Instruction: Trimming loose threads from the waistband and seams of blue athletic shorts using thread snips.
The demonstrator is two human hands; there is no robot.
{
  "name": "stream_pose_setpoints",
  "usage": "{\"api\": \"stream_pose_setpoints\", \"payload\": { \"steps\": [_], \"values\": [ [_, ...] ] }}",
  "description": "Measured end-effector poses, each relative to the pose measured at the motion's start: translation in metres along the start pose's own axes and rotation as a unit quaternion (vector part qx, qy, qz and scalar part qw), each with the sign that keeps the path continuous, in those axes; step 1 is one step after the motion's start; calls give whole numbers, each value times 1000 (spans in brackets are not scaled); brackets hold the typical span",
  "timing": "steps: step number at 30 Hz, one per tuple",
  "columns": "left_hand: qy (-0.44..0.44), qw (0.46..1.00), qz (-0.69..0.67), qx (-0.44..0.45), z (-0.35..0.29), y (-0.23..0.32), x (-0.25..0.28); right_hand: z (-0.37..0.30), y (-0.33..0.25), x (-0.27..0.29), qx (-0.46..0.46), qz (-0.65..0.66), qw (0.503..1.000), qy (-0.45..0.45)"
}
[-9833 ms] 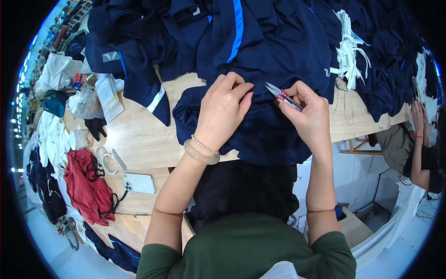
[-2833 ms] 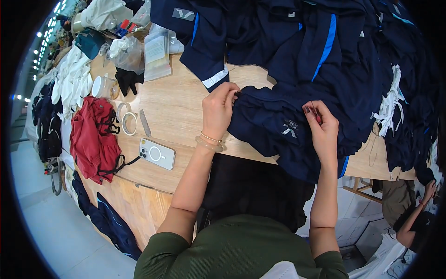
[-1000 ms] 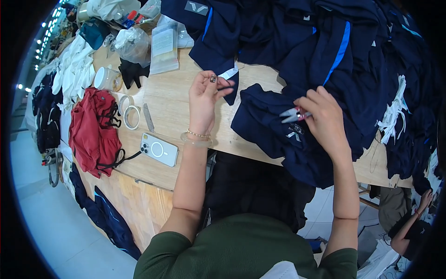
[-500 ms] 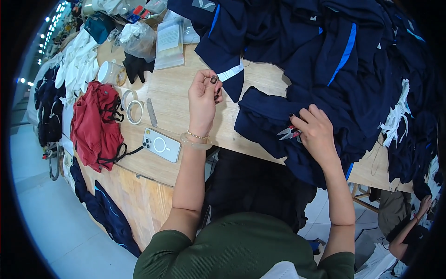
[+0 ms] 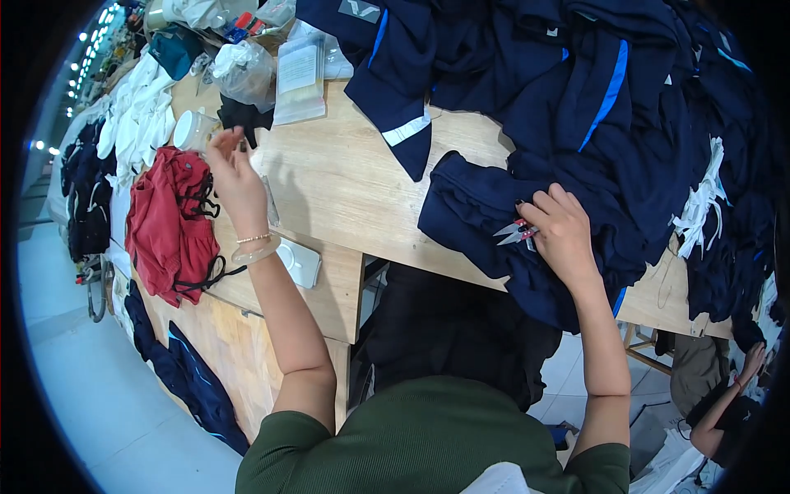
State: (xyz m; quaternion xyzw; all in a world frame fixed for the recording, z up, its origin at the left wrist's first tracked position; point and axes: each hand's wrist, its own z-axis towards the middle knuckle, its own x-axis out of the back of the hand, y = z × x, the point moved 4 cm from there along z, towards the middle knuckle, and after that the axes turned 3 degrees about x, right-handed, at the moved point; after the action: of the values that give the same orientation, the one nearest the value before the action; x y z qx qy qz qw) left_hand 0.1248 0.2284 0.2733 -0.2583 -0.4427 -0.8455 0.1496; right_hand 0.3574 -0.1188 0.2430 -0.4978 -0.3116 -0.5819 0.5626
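Counter (image 5: 354, 181), pale wood
Centre and right: navy garments (image 5: 494, 70), heaped. Left: red cloth bundle (image 5: 167, 222) with black cords (image 5: 206, 280); pale phone (image 5: 305, 263); clear tub (image 5: 192, 132); plastic bag (image 5: 245, 70); clear packet (image 5: 300, 78); black cloth (image 5: 249, 114).

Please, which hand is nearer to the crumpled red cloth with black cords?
Left. The left hand is just right of the crumpled red cloth; the right hand is far right, holding red-handled metal snips.

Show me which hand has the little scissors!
The person's right hand: it holds red thread snips over the navy garment. The left hand, near the jar, shows no snips, and neither does the co-worker's hand at the far right.
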Motion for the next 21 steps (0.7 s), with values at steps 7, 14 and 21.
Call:
{"api": "stream_pose_setpoints", "payload": {
  "steps": [7, 14, 21],
  "values": [
    [-242, 964, -75, -80, -71, 61, -67, 3, 5, 8, -51, 85, 995, 5],
    [-367, 904, -219, 14, -108, 100, -121, 24, 27, 25, -201, 239, 947, 77],
    [-384, 853, -329, 131, -119, 90, -133, 47, 46, 15, -279, 202, 939, 17]
  ]
}}
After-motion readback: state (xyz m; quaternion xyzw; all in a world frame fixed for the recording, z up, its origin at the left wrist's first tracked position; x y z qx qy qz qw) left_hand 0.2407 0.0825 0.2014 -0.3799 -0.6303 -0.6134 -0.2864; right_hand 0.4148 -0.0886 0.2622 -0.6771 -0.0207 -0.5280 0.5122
